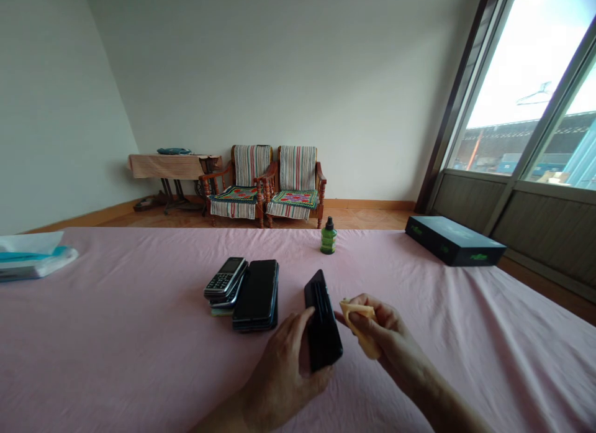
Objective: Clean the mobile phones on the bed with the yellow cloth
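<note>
My left hand grips a black smartphone by its lower end and holds it tilted above the pink tablecloth. My right hand is closed on a small orange cloth, held right beside the phone's right edge. Just left of the held phone lies a stack of black smartphones, and beside it a small pile of keypad phones. A little green bottle with a black cap stands upright behind the phone.
A long dark box lies at the table's far right, near the window. A white and teal packet rests at the left edge. Two wooden armchairs and a side table stand against the back wall.
</note>
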The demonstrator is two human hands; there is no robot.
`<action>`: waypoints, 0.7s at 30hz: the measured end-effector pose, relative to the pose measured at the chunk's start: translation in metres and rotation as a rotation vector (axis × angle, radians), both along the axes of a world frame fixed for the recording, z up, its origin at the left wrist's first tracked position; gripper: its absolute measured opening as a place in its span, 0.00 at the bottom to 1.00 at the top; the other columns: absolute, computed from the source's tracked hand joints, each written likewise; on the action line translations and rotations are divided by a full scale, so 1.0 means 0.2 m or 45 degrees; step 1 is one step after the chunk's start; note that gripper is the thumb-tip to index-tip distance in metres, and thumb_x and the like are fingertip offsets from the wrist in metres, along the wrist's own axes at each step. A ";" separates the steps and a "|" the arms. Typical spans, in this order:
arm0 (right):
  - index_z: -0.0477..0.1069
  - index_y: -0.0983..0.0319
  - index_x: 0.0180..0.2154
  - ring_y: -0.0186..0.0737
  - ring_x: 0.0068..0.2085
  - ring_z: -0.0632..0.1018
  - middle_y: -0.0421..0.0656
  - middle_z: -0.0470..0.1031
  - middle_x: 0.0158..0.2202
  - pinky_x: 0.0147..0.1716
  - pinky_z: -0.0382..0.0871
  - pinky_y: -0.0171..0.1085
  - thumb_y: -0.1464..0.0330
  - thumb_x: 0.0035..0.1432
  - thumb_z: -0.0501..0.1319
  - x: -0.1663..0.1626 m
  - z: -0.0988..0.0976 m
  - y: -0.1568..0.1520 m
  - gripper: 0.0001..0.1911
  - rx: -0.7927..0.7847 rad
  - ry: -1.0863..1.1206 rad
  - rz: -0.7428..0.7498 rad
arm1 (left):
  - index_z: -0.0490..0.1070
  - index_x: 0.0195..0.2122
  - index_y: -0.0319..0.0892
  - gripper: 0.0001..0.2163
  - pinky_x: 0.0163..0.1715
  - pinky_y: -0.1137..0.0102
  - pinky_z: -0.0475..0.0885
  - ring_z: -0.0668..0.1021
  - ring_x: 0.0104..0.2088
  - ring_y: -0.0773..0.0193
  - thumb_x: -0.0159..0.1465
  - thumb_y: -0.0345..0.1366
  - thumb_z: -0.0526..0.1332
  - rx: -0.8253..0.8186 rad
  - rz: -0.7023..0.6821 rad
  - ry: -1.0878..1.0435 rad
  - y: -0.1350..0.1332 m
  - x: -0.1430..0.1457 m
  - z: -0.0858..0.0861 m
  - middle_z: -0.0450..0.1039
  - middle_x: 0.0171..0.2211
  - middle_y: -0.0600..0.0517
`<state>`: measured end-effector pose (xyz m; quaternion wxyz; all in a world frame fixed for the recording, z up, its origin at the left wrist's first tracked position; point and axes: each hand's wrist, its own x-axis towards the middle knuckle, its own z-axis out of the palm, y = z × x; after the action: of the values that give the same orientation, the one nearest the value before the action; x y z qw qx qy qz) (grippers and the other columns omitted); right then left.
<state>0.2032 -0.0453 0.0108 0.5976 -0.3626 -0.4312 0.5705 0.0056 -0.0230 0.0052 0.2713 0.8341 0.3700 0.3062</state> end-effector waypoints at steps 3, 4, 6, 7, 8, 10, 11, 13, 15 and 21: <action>0.73 0.61 0.31 0.33 0.33 0.70 0.39 0.72 0.32 0.42 0.65 0.36 0.63 0.51 0.68 -0.01 0.01 -0.01 0.10 0.005 0.019 0.043 | 0.57 0.59 0.43 0.32 0.55 0.57 0.66 0.71 0.54 0.51 0.51 0.29 0.63 0.006 0.001 -0.043 -0.01 0.00 0.00 0.68 0.54 0.44; 0.72 0.61 0.31 0.33 0.33 0.70 0.39 0.72 0.31 0.41 0.65 0.35 0.63 0.51 0.68 -0.02 0.02 -0.01 0.10 0.005 0.029 0.053 | 0.57 0.59 0.43 0.32 0.55 0.57 0.67 0.71 0.53 0.51 0.51 0.29 0.63 0.018 0.008 -0.046 -0.01 0.00 0.00 0.69 0.53 0.44; 0.72 0.62 0.30 0.32 0.32 0.70 0.39 0.72 0.31 0.39 0.64 0.34 0.63 0.51 0.68 -0.03 0.03 -0.01 0.10 0.007 0.044 0.070 | 0.58 0.58 0.43 0.31 0.54 0.58 0.67 0.72 0.52 0.51 0.52 0.29 0.62 0.040 0.029 -0.039 -0.01 0.00 0.00 0.70 0.52 0.44; 0.72 0.62 0.30 0.32 0.33 0.70 0.39 0.72 0.32 0.38 0.64 0.33 0.63 0.50 0.69 -0.03 0.03 -0.02 0.10 0.008 0.050 0.079 | 0.59 0.58 0.43 0.31 0.54 0.58 0.68 0.72 0.52 0.51 0.52 0.29 0.62 0.042 0.035 -0.031 -0.01 0.00 0.01 0.70 0.51 0.44; 0.72 0.62 0.30 0.32 0.33 0.70 0.39 0.72 0.32 0.36 0.64 0.32 0.63 0.50 0.69 -0.04 0.03 -0.02 0.10 0.009 0.053 0.093 | 0.59 0.57 0.42 0.30 0.54 0.58 0.68 0.72 0.52 0.51 0.52 0.30 0.63 0.039 0.039 -0.022 -0.02 0.00 0.01 0.70 0.51 0.44; 0.72 0.62 0.30 0.32 0.33 0.70 0.39 0.72 0.32 0.33 0.62 0.31 0.64 0.49 0.69 -0.05 0.03 -0.03 0.10 0.010 0.053 0.141 | 0.60 0.56 0.42 0.29 0.53 0.58 0.68 0.72 0.52 0.51 0.52 0.31 0.64 0.029 0.049 -0.007 -0.02 0.00 0.02 0.70 0.51 0.44; 0.72 0.62 0.30 0.32 0.33 0.71 0.39 0.72 0.32 0.33 0.62 0.31 0.64 0.49 0.69 -0.05 0.03 -0.03 0.10 0.011 0.054 0.173 | 0.61 0.56 0.42 0.29 0.53 0.58 0.68 0.73 0.51 0.51 0.51 0.31 0.64 0.026 0.061 -0.003 -0.02 0.00 0.03 0.70 0.51 0.44; 0.72 0.62 0.31 0.32 0.33 0.72 0.40 0.73 0.33 0.33 0.62 0.31 0.64 0.50 0.69 -0.06 0.02 -0.04 0.10 0.007 0.040 0.231 | 0.60 0.56 0.41 0.29 0.50 0.60 0.71 0.74 0.48 0.52 0.51 0.30 0.63 0.033 0.094 -0.004 -0.02 0.00 0.03 0.72 0.48 0.45; 0.73 0.62 0.32 0.33 0.34 0.72 0.40 0.73 0.34 0.35 0.62 0.32 0.64 0.51 0.69 -0.07 0.02 -0.04 0.10 -0.007 0.012 0.252 | 0.59 0.57 0.41 0.29 0.46 0.63 0.73 0.77 0.44 0.55 0.52 0.28 0.61 0.052 0.122 -0.008 -0.02 0.00 0.03 0.74 0.46 0.46; 0.71 0.63 0.30 0.31 0.30 0.71 0.40 0.73 0.29 0.30 0.61 0.30 0.59 0.47 0.70 -0.08 0.02 -0.02 0.16 -0.058 -0.096 0.127 | 0.53 0.61 0.43 0.31 0.50 0.64 0.71 0.75 0.50 0.57 0.55 0.25 0.54 0.166 0.120 0.012 -0.02 -0.03 -0.02 0.71 0.52 0.47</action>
<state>0.1878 -0.0498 0.0140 0.5432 -0.3753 -0.4579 0.5953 0.0001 -0.0270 0.0017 0.1998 0.8332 0.3893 0.3381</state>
